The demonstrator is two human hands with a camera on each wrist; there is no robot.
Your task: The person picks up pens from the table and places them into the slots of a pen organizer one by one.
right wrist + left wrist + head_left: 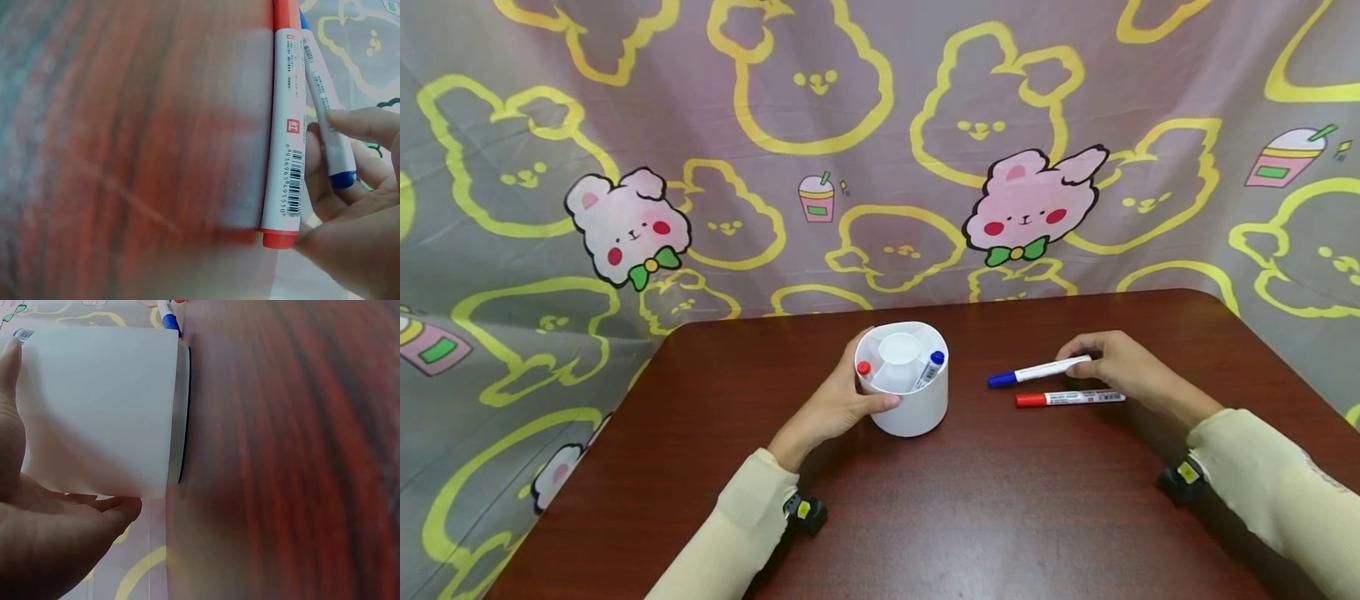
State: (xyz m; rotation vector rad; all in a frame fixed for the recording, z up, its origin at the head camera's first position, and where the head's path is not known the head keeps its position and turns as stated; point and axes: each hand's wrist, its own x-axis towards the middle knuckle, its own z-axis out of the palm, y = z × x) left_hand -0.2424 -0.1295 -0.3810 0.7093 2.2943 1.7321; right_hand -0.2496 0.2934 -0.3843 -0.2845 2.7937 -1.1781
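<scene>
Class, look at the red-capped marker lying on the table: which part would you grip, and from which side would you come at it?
Grip the red marker at the middle of its white barrel, coming straight down from above, finger and thumb across its width. It lies flat on the table, so nothing fits beneath it. The right hand, pinching the blue marker, crowds its tail end, so mid-barrel is probably the freest spot.

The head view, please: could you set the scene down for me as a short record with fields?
surface: dark red-brown table
left hand: grips the side of a white round pen holder
holder contents: one red-capped marker, one blue-capped marker, in separate compartments
right hand: pinches the blue marker lying on the table
beside it: red marker, flat on the table
backdrop: bunny-print cloth
</scene>
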